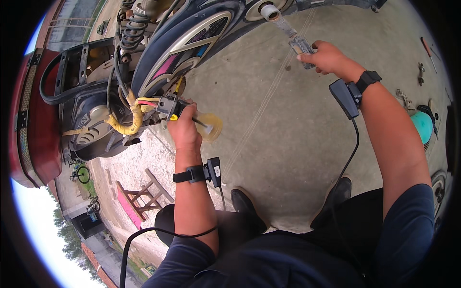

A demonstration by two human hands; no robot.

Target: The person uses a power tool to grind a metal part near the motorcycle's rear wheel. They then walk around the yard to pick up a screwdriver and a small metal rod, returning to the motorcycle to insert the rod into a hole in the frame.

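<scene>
My left hand (182, 127) is closed at the side of the moped, against a dark boxy part (168, 105) with yellow and red wires (146, 102). A dark rod sticks out past the fist, ending at a translucent yellow rounded piece (210, 126); its kind is unclear, and my fingers hide how it is held. My right hand (326, 58) grips a worn grey pedal (301, 45) between thumb and fingers. That pedal sits on the end of a crank arm (283, 24) below the moped's dark body panel (187, 41).
A yellow-wrapped cable bundle (129, 126) loops beside a coil spring (134, 31) and the rear wheel hub. A red box (36, 120) is at the moped's rear. Tools (426, 48) and a turquoise round object (421, 126) lie on the concrete at right. A wooden stool (144, 194) stands left.
</scene>
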